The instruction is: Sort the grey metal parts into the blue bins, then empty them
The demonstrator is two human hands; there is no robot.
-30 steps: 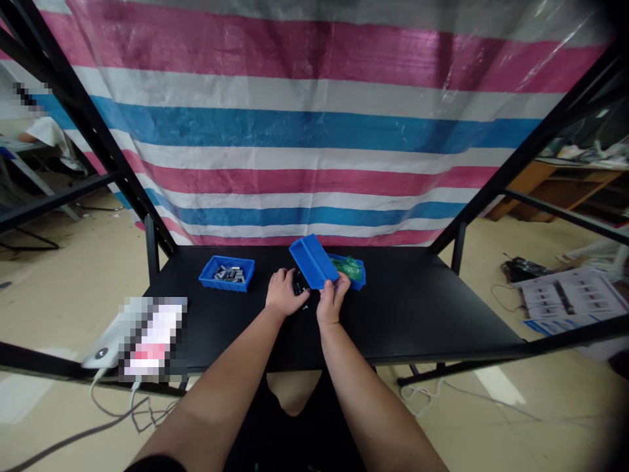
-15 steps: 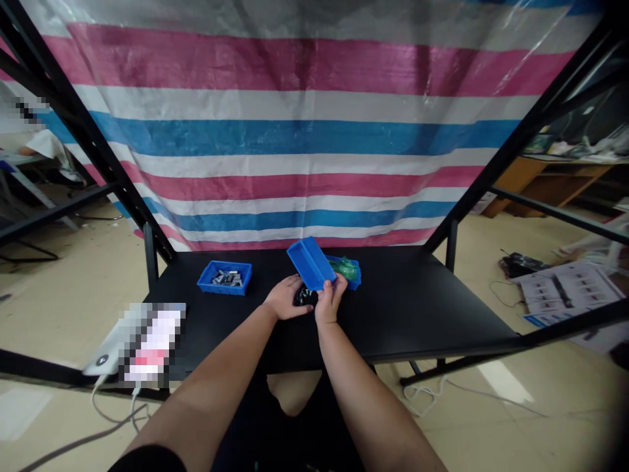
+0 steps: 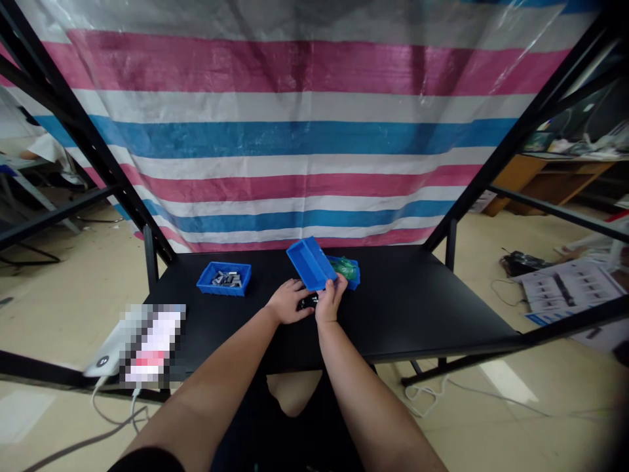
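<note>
My right hand (image 3: 330,300) grips the near corner of a blue plastic tray (image 3: 309,262) and holds it tilted up off the black table (image 3: 417,308). Small dark parts (image 3: 308,302) lie in a heap under the tray's low edge. My left hand (image 3: 286,302) rests on the table with its fingers curled over that heap. Behind the tilted tray sits another blue tray holding green pieces (image 3: 346,268). Further left stands a blue tray of small grey metal parts (image 3: 225,278).
A striped pink, blue and white tarp (image 3: 295,131) hangs behind the table between black frame posts (image 3: 150,255). A blurred white device with cables (image 3: 142,341) sits at the table's left front corner. Papers and cables (image 3: 565,288) lie on the floor at right.
My left hand has slid right along the table and closed in on the dark parts under the tray. The tilted tray has stayed almost in place in my right hand.
</note>
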